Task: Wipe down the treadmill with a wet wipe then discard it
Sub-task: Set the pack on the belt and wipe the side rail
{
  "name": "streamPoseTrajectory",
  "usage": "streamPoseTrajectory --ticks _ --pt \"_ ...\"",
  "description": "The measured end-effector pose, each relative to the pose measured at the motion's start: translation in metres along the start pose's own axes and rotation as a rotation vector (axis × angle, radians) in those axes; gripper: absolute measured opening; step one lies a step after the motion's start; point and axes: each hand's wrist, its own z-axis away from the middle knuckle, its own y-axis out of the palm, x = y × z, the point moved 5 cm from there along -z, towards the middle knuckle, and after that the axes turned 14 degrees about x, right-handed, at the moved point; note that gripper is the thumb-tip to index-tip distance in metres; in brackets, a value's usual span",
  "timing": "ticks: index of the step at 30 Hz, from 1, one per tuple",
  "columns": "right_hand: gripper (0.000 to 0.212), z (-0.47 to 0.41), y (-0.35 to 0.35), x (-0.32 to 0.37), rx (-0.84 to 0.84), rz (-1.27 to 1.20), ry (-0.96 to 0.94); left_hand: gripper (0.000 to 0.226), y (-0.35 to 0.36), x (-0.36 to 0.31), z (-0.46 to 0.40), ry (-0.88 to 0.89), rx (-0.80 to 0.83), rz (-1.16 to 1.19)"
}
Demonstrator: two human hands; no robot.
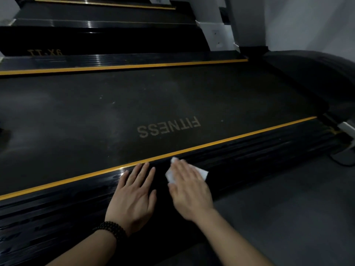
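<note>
My right hand [190, 191] lies flat, fingers stretched out, pressing a white wet wipe [201, 172] onto the near side rail [249, 150] of the treadmill; the grip is spread wide, nothing pinched, the wipe just trapped under the palm and showing past the fingers. My left hand [134, 196] rests just to the left on the same black ribbed rail, also flat and holding nothing, with a dark bead bracelet [111, 230] at the wrist. Beyond the yellow stripe [76, 178] the dark belt [115, 112] reads "FITNESS". Grey floor [288, 208] lies to the right.
</note>
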Motion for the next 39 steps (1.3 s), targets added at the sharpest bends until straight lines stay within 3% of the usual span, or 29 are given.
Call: streamPoseTrajectory --ticks 3,7,11,18,22,25,31,34,39 --pt "0.080 0.000 -0.013 -0.080 -0.011 0.010 0.191 0.066 0.003 0.000 0.000 0.011 -0.010 0.010" --pt "0.069 0.006 -0.036 -0.177 0.071 -0.019 0.381 0.065 0.007 0.004 -0.001 -0.003 0.013 -0.041" --pt "0.071 0.007 -0.039 -0.213 0.061 -0.050 0.467 0.065 0.010 0.006 -0.005 -0.023 0.024 -0.066" --pt "0.082 0.004 -0.024 -0.135 0.012 -0.037 0.340 0.065 0.007 0.001 -0.004 -0.032 0.020 -0.057" --pt "0.071 0.005 -0.007 -0.045 -0.069 -0.037 0.141 0.064 0.005 -0.001 -0.004 -0.034 0.034 -0.047" --pt "0.062 0.004 0.005 -0.001 -0.123 -0.079 0.096 0.065 0.003 -0.002 -0.003 -0.020 0.033 -0.027" --pt "0.064 0.004 0.000 0.008 -0.123 -0.221 0.070 0.068 0.002 -0.002 -0.002 -0.021 0.010 0.002" --pt "0.051 0.007 -0.018 0.006 -0.111 -0.425 0.168 0.069 0.000 -0.001 -0.002 -0.016 0.047 0.008" --pt "0.044 0.014 -0.060 0.017 -0.097 -0.446 0.244 0.075 -0.025 0.007 0.002 -0.030 0.095 0.163"
